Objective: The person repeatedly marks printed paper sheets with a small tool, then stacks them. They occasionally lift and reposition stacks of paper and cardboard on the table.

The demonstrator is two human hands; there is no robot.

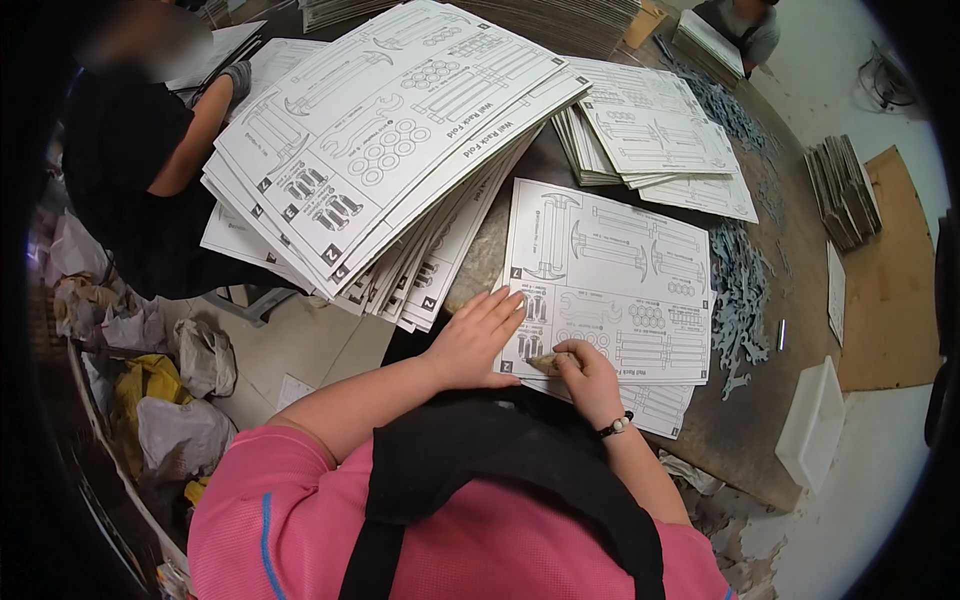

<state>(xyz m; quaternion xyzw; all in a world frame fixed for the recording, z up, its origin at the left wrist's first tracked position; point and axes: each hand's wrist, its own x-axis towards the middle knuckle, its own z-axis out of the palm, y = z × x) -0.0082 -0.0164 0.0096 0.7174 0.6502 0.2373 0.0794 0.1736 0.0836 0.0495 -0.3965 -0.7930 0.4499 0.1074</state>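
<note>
A white printed cardboard sheet [610,265] with line drawings of hardware lies in front of me at the table's near edge. It sits over another printed sheet [668,405], whose lower edge sticks out. My left hand [475,335] rests flat on the top sheet's left edge, fingers stretched out. At the lower left corner of that sheet, my right hand [588,378] has its fingers drawn together. A tan pointed thing [547,362] shows at its fingertips; I cannot tell whether it is a tool or a covered finger.
A tall, fanned stack of printed sheets [400,120] stands at the far left. Another stack [655,125] lies behind. Blue-grey metal pieces [738,300] are heaped to the right, near a white tray [812,425]. Co-workers sit at the left [125,170] and far right [750,35].
</note>
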